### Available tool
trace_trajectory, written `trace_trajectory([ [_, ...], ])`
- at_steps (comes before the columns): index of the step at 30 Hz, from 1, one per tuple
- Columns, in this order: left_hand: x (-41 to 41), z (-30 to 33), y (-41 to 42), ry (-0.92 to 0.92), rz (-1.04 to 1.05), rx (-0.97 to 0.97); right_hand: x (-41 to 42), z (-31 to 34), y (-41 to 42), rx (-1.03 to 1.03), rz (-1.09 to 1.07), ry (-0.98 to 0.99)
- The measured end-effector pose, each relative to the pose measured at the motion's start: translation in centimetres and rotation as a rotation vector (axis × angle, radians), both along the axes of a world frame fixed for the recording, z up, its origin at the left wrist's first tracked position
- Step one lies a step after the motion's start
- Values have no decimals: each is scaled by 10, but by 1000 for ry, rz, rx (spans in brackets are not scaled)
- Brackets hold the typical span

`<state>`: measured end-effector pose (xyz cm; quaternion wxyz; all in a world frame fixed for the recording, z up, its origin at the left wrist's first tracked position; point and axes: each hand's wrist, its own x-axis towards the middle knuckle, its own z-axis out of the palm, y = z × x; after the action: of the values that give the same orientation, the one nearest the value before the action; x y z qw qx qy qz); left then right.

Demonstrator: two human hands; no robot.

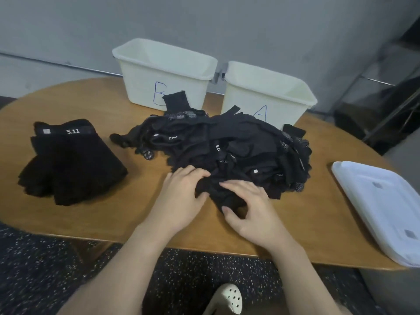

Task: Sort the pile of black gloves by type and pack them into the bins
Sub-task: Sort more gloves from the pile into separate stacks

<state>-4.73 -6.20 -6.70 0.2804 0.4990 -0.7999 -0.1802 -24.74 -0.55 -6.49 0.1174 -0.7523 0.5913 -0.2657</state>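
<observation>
The pile of black gloves [229, 153] sits in a loose, tangled heap at the middle of the oval wooden desk [118, 214], just in front of 2 bins. The fabric looks soft and knitted; some pieces show white grip dots, others a cuff band printed "5.11". One ribbed cuff sticks up from the back of the heap against the front of the left bin.

The left hand [181, 192] lies on the near edge of the heap, its fingers curled into a fold of black fabric. The right hand [246, 208] rests just beside it, fingers bent over the same dark bunch with the thumb tucked under its near edge, so both hands have cloth in their grip.

To the left, well apart from the heap, a neat stack of gloves [70, 162] lies flat, a "5.11" band across its top cuff.

Bin B [166, 71] and bin A [268, 92] are white, smooth plastic rectangular tubs with rolled rims, standing side by side, each with a blue handwritten letter.

A white plastic lid [381, 208] with rounded corners lies at the desk's right edge.
</observation>
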Motion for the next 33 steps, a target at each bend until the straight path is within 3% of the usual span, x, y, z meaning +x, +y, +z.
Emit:
trace_trajectory([
  [5, 9, 2, -3, 141, -10, -66, -7, 5, -13, 82, 57, -63],
  [11, 12, 7, 1, 168, -34, -114, -6, -5, -7, 12, 43, -31],
  [20, 0, 14, 21, 382, -27, -148, -6, 1, 1, -38, -25, -255],
  [33, 23, 16, 43, 450, -9, -141, 6, 2, 14, -13, 81, -284],
])
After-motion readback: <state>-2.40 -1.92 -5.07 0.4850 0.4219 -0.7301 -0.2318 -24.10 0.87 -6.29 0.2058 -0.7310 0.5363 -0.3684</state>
